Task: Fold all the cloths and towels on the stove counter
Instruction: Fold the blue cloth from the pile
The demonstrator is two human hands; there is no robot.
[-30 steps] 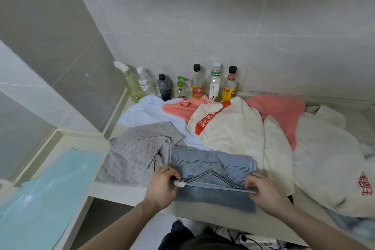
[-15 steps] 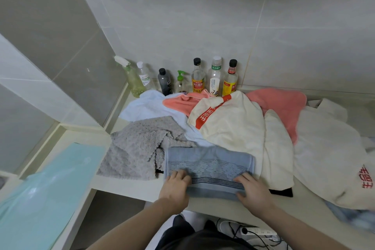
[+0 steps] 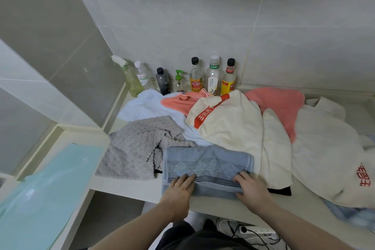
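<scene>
A blue-grey towel [image 3: 207, 163] with dark stripes lies folded into a band at the counter's front edge. My left hand [image 3: 178, 195] rests flat on its near left part, fingers apart. My right hand [image 3: 250, 189] presses flat on its near right part. Left of it lies a crumpled grey cloth [image 3: 134, 148]. Behind are a pale blue towel [image 3: 146, 105], a coral cloth [image 3: 280, 105], a cream towel [image 3: 229, 126] with a red band, and a second cream towel [image 3: 328, 154] with red lettering at the right.
Several bottles [image 3: 213, 76] and a spray bottle [image 3: 129, 79] stand along the tiled back wall. A pale green sheet [image 3: 46, 186] covers the lower surface at the left. A power strip [image 3: 255, 230] with cables lies on the floor below the counter edge.
Both hands laid the towel's near edge down over itself, then flattened on top of it. The towel now lies as a smooth folded band.
</scene>
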